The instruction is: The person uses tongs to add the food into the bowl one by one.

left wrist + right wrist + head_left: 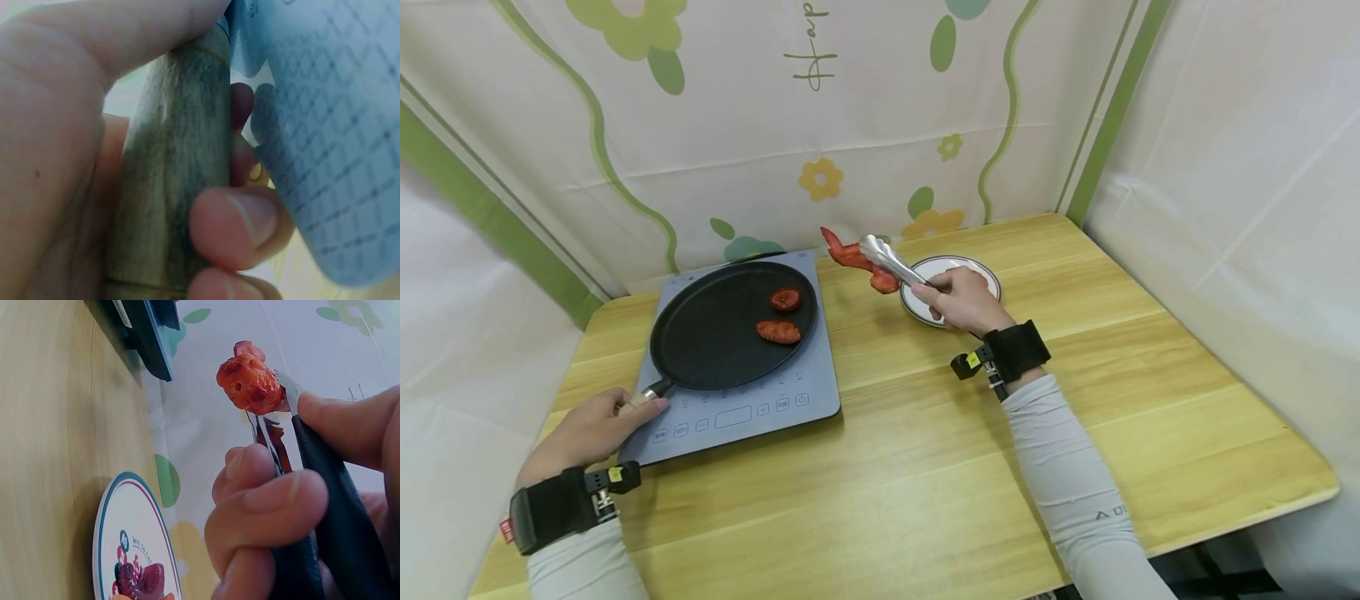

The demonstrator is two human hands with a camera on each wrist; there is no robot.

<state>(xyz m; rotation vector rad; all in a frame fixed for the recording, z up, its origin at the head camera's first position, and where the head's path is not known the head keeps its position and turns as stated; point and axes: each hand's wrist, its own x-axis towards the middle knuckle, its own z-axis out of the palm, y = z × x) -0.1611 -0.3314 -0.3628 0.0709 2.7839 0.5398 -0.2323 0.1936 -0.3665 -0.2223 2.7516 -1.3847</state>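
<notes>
My left hand (583, 429) grips the wooden handle (178, 144) of a flat black frying pan (711, 333), its fingers curled round the wood. Two browned red pieces lie at the pan's right side: a round one (786, 299) and an oblong, scored one (778, 332). In my right hand (966, 300) is a pair of metal tongs (891, 260) with dark grips. Between the tongs' tips hangs a reddish chicken wing (850, 254), held in the air left of the plate. The right wrist view shows the wing's rounded end (253, 384).
The pan sits on a grey induction cooker (820, 375) at the table's left. A white plate (917, 310) with dark rim lines lies partly under my right hand; dark red pieces (140, 581) show on it in the right wrist view. A patterned cloth (880, 108) hangs behind.
</notes>
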